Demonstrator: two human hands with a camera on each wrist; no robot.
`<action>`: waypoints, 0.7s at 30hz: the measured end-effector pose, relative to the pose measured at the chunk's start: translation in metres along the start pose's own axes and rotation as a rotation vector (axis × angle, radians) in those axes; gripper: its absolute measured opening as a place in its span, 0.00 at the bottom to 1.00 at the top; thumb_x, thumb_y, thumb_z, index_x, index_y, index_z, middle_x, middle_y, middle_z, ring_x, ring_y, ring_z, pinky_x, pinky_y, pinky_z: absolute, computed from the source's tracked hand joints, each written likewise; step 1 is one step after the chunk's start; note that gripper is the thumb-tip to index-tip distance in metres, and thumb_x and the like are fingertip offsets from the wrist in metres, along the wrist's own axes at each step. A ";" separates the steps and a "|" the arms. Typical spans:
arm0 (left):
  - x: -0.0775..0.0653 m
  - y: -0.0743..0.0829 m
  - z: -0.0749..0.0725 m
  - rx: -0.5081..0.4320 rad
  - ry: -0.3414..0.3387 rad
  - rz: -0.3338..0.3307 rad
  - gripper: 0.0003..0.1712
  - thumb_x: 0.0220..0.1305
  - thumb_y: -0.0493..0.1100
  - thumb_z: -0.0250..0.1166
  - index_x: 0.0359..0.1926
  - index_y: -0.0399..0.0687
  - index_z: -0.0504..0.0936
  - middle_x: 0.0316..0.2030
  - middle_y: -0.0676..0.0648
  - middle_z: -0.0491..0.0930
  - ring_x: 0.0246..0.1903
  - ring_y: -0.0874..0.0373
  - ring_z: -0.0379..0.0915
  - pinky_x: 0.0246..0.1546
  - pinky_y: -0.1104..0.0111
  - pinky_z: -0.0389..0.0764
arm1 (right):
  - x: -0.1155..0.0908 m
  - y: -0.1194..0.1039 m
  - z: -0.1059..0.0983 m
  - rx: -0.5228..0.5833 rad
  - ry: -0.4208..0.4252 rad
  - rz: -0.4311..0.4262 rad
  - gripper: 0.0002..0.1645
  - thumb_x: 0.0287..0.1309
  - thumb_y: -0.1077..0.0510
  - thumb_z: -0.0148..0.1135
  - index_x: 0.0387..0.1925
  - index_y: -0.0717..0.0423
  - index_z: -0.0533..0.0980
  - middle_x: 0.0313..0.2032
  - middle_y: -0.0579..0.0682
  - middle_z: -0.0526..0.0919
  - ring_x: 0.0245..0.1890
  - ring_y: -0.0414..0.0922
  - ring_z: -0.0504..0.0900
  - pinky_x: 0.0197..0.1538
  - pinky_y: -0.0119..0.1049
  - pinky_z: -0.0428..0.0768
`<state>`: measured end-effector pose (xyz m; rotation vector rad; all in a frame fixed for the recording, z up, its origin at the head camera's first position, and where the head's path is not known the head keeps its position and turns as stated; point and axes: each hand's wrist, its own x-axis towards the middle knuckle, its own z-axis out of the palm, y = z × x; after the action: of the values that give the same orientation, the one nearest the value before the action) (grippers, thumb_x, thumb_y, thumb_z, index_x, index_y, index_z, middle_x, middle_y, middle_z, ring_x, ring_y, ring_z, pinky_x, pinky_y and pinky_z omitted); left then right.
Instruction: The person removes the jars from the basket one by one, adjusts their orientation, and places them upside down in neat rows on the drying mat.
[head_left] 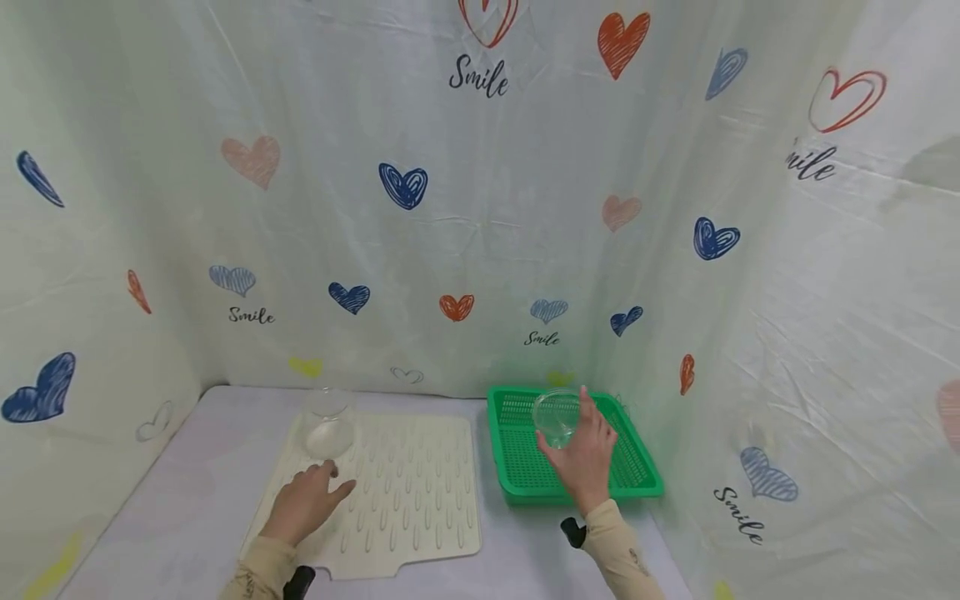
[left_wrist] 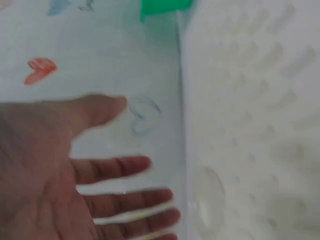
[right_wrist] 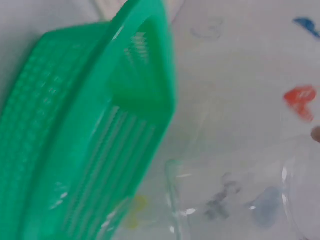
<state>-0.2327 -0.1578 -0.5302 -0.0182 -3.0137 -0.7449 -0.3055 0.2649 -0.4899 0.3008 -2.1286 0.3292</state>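
My right hand [head_left: 585,458] grips a clear, see-through cup [head_left: 557,418] between thumb and fingers, above the green basket [head_left: 504,479]. The right wrist view catches the transparent wall of this cup [right_wrist: 180,205] beside the basket, with just a fingertip [right_wrist: 316,134] at the right edge. Another clear cup [head_left: 328,435] is on the far left part of the cream ridged mat [head_left: 420,500]. Close in front of that cup, my left hand [head_left: 306,500] is over the mat. Its fingers and thumb are spread apart in the left wrist view, nothing between them.
Mat and basket lie side by side on a white-covered table [head_left: 187,467], the basket to the right. A pale curtain [head_left: 480,233] printed with hearts encloses the table's back and both sides.
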 end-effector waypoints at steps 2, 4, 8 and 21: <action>0.006 0.017 -0.002 -0.115 -0.001 0.058 0.34 0.63 0.63 0.60 0.54 0.37 0.75 0.44 0.37 0.81 0.39 0.45 0.79 0.35 0.53 0.80 | 0.004 -0.017 -0.002 -0.037 -0.034 -0.109 0.67 0.37 0.38 0.73 0.74 0.58 0.52 0.60 0.62 0.71 0.52 0.61 0.74 0.46 0.56 0.70; 0.011 0.036 -0.004 -0.218 -0.015 0.093 0.41 0.62 0.67 0.59 0.62 0.39 0.69 0.53 0.36 0.78 0.47 0.43 0.78 0.42 0.51 0.80 | 0.008 -0.034 -0.004 -0.070 -0.069 -0.208 0.67 0.36 0.37 0.73 0.73 0.58 0.52 0.60 0.61 0.72 0.51 0.60 0.75 0.46 0.55 0.72; 0.017 0.071 -0.004 -0.344 -0.016 0.178 0.51 0.57 0.72 0.60 0.71 0.47 0.60 0.61 0.38 0.72 0.57 0.41 0.72 0.51 0.46 0.77 | 0.012 -0.063 -0.006 -0.100 -0.127 -0.359 0.68 0.33 0.36 0.75 0.73 0.55 0.53 0.60 0.59 0.73 0.52 0.58 0.76 0.48 0.55 0.74; 0.018 0.120 0.015 -0.471 -0.090 0.369 0.60 0.50 0.68 0.70 0.76 0.60 0.48 0.68 0.41 0.64 0.63 0.41 0.66 0.52 0.39 0.73 | 0.001 -0.115 -0.010 -0.160 -0.330 -0.559 0.77 0.26 0.25 0.75 0.76 0.44 0.47 0.64 0.55 0.69 0.58 0.55 0.72 0.56 0.53 0.73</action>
<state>-0.2483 -0.0444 -0.4866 -0.6125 -2.7066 -1.3997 -0.2592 0.1610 -0.4704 0.8798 -2.2608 -0.2306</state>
